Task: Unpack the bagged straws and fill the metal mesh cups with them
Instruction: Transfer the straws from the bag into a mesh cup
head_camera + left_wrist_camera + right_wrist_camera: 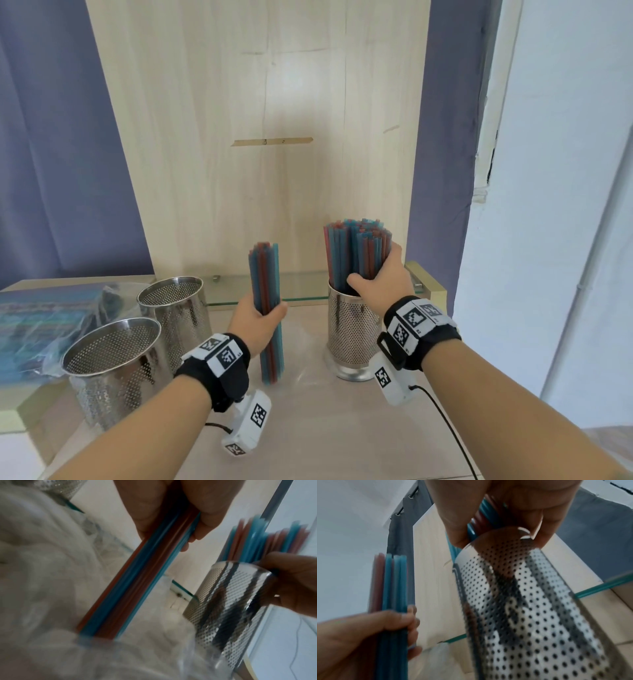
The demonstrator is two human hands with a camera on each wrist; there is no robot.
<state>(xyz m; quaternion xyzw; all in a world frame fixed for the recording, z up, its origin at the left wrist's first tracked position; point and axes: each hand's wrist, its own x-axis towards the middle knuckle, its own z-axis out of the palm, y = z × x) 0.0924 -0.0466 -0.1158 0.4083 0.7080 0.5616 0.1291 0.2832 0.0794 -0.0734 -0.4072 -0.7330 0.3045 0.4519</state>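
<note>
Pale worktop [342,428]: my left hand [255,322] clasps a loose straw bundle [265,294]; my right hand [380,277] clasps straws [356,253] in the crowded cup [352,337] — cramming risks tipping it.

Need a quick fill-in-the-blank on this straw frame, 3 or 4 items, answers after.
1. The left hand grips a bundle of straws that stands ____ on the table.
2. The right hand holds the straws in the ____ mesh cup.
3. The number of mesh cups holding no straws, left of the bundle, is ____.
4. The plastic bag lies at the table's far ____ side.

Missing words: upright; right-hand; two; left
</note>
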